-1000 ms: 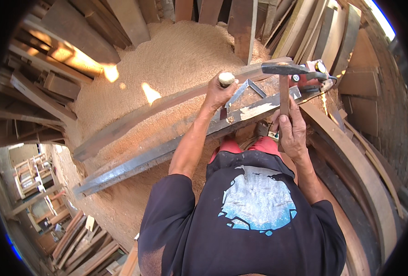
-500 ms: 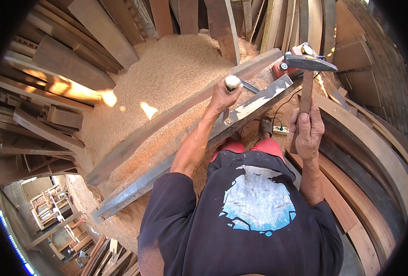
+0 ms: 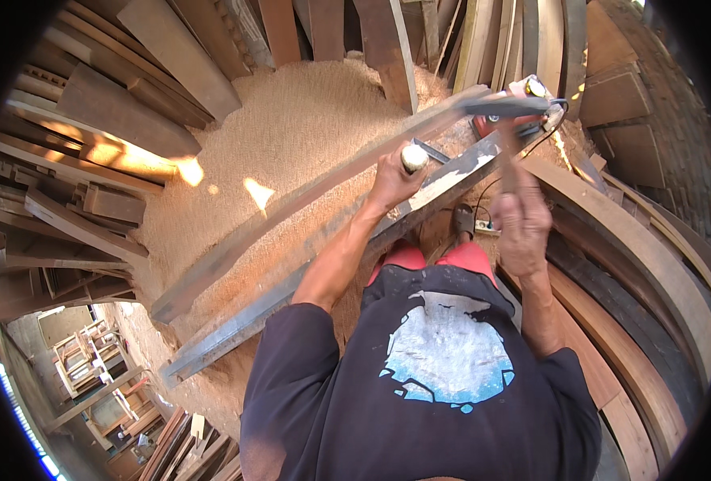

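Observation:
My left hand [image 3: 391, 183] is closed around an upright chisel [image 3: 414, 158]; its pale round handle end shows above the fist. The blade end is hidden under the hand, over the long near wooden beam [image 3: 235, 327]. My right hand [image 3: 523, 228] grips a hammer [image 3: 506, 107] by its wooden handle. Blurred by motion, the hammer is raised to the right of the chisel, and its dark head is apart from the handle end. Just beyond my left hand, a dark metal bar [image 3: 434, 152] lies across the gap between the beams.
A second long beam [image 3: 227, 268] lies farther off, roughly parallel. Sawdust [image 3: 291, 120] covers the ground behind it. A red power tool [image 3: 483, 127] with a cable sits near the beams' right ends. Boards [image 3: 175, 56] lean around the back, and curved planks [image 3: 628, 232] lie at right.
The hammer has swung left with my right hand, and its head now overlaps the far beam in view. My left hand and the chisel have shifted slightly right and nearer.

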`<state>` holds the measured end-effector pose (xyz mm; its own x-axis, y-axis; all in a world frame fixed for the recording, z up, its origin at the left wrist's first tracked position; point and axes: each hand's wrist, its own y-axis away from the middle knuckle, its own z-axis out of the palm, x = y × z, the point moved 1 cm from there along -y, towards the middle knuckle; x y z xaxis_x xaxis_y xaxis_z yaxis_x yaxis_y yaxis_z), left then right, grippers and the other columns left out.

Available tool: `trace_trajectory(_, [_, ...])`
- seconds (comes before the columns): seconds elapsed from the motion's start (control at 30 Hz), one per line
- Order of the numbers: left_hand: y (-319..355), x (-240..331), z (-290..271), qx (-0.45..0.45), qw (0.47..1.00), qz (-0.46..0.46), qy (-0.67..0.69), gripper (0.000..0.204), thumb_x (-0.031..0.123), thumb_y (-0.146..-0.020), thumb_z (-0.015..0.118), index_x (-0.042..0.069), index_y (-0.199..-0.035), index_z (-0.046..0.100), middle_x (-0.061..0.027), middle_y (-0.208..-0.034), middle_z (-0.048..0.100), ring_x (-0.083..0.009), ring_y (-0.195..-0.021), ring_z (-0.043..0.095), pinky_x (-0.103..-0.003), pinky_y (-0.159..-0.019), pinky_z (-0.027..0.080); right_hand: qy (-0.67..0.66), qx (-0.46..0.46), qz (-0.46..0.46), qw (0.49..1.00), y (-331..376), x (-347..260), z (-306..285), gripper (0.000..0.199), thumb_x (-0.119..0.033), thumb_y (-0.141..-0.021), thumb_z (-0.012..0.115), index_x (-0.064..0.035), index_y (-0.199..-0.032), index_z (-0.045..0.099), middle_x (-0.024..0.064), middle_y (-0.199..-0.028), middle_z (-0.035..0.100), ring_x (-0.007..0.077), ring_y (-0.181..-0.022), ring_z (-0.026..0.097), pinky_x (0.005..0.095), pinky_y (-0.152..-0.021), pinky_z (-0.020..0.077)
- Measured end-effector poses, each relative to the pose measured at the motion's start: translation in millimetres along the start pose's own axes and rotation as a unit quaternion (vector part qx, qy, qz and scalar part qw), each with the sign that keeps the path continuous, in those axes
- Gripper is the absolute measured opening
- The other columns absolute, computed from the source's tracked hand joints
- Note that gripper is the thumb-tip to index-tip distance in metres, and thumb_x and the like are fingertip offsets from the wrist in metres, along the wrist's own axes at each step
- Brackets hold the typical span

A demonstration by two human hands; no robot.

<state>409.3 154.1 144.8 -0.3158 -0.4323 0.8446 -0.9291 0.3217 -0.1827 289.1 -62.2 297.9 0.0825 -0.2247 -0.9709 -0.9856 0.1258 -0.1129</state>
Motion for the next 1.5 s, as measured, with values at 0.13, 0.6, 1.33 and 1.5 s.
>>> trace_trajectory(0.13, [-9,3,8,-0.004,0.999,-0.035,0.023,0.021,0.013,-0.084,0.077,0.002,-0.097,0.065,-0.0109,-0.079,0.068,-0.0136,-0.073,0.064,-0.033,-0.069,0.054,-0.100,0.140,-0.142,0.975,2,35,24,0.042,-0.017,-0.107,0.049,-0.0038,-0.148,0.050,0.0026,-0.078,0.060,0.0074,-0.060,0.052,0.0247,-0.053,0.0441])
trace_trajectory(0.6, [-20,-1,7,-0.017,0.997,-0.072,0.008,0.022,0.013,-0.081,0.077,0.002,-0.097,0.065,-0.0157,-0.085,0.070,-0.0248,-0.077,0.070,-0.036,-0.072,0.055,0.228,-0.111,-0.059,0.965,-8,62,13,0.046,-0.014,-0.102,0.057,-0.0058,-0.147,0.051,0.0216,-0.104,0.070,0.0319,-0.069,0.062,0.0423,-0.069,0.0534])
trace_trajectory(1.33, [-40,-12,12,-0.001,0.982,-0.166,0.085,0.032,0.016,-0.084,0.078,0.004,-0.102,0.054,-0.0159,-0.095,0.071,-0.0237,-0.090,0.072,-0.037,-0.079,0.057,0.189,-0.162,0.049,0.967,-58,69,-1,0.049,-0.014,-0.101,0.058,-0.0005,-0.147,0.049,0.0192,-0.104,0.070,0.0299,-0.093,0.069,0.0406,-0.085,0.0551])
trace_trajectory(1.5, [-63,-37,42,-0.047,0.985,-0.161,0.030,0.029,0.021,-0.085,0.078,0.006,-0.105,0.062,-0.0123,-0.102,0.074,-0.0248,-0.093,0.073,-0.038,-0.085,0.057,-0.051,-0.053,0.200,0.977,-54,87,14,0.050,-0.017,-0.104,0.055,-0.0062,-0.152,0.046,0.0006,-0.076,0.055,0.0078,-0.061,0.052,0.0277,-0.055,0.0477])
